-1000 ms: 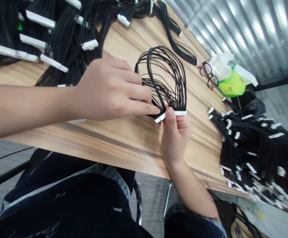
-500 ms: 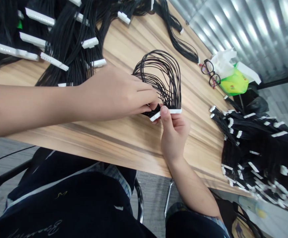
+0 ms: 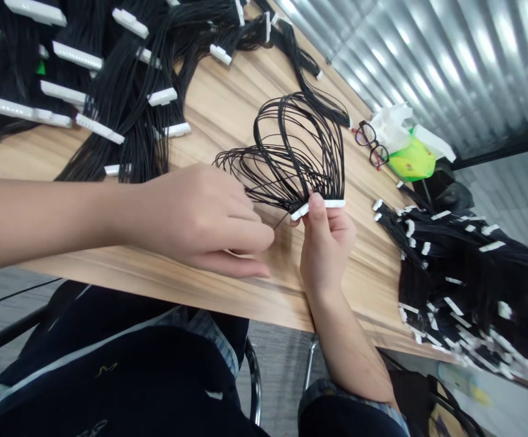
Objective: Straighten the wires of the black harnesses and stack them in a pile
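Observation:
My right hand (image 3: 325,240) pinches a white strip connector (image 3: 337,204) between thumb and fingers, just above the table. From the connector a bundle of thin black wires (image 3: 298,139) fans out in loops to the back and left. My left hand (image 3: 218,227) is to the left of the connector, its fingers curled and its thumb apart from the index finger. A single black wire (image 3: 281,221) runs straight from the connector's left end to these fingertips. The exact hold on it is partly hidden.
Black wire bundles with white connectors (image 3: 100,128) cover the back left of the wooden table (image 3: 246,291). Another large heap of wires (image 3: 464,267) lies at the right. Glasses (image 3: 372,143) and a green packet (image 3: 413,159) sit near the corrugated metal wall (image 3: 428,54).
My left hand has drawn back left and down from the connector, and the wires bunched there have spread into wide loops. My right hand keeps its pinch. The view has shifted slightly.

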`<state>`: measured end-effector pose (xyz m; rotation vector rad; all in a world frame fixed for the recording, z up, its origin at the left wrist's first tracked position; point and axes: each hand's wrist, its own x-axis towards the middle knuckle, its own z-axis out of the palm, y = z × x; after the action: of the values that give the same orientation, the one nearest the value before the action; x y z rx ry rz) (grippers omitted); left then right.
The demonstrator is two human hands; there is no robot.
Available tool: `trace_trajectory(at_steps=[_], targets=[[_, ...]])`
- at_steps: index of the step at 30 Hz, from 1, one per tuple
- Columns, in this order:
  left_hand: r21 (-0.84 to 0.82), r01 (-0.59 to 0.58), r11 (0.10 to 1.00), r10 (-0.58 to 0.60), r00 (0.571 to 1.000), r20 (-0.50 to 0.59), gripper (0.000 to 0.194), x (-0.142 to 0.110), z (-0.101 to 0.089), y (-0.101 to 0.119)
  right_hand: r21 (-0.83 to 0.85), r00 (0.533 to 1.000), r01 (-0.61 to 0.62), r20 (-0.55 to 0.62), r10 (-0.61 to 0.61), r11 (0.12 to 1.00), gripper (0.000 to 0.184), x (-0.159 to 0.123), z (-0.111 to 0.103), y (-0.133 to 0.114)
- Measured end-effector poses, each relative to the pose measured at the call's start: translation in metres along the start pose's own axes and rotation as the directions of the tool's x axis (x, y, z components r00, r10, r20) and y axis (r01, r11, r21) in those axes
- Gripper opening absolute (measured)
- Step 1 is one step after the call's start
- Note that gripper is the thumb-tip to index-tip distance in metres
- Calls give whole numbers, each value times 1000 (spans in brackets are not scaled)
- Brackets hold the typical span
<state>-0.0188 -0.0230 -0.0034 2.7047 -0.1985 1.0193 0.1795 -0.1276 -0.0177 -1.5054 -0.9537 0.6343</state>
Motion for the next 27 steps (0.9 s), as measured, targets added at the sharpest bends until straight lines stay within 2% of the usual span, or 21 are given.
trace_trajectory(at_steps=[1,3,5,7,11,13,15,19,20,23,27], targets=[[-15,48,999,-47,999,3,44,-1,1,1,-17,1000,8,-7,-8,1000,34,0,0,0],[-20,226,974,-226,974,-18,33,1,2,-2,-28,1000,20,-15,-21,999,33,0,0,-1],[-4,427,904,-427,903,-57,22,4,2,-8,-8,1000,25,-19,-25,1000,32,-1,1,-2],[46,548,835,-543,835,-87,17,6,0,-16,-5,999,28,-22,-28,1000,34,-2,2,-2],[148,597,789,-594,802,-67,13,4,-3,-29,1,1000,22,13,-22,1000,34,-3,2,-2],[130,649,750,-647,760,-63,14,4,-4,-32,53,999,9,38,-11,999,32,-4,2,-1],[55,696,716,-691,718,-84,17,5,-6,-35,94,999,-2,52,-3,996,30,-5,2,0],[-119,725,678,-735,668,-118,41,11,-8,-39,128,996,-18,84,7,992,30,-10,4,2],[-162,740,653,-757,644,-110,44,13,-9,-40,128,995,-24,100,11,992,29,-12,5,2],[-295,781,551,-823,566,-38,40,13,-6,-42,98,993,-10,118,-2,995,31,-17,7,4],[-460,780,424,-869,494,37,29,9,3,-44,96,996,56,63,-63,994,32,-20,11,6]])
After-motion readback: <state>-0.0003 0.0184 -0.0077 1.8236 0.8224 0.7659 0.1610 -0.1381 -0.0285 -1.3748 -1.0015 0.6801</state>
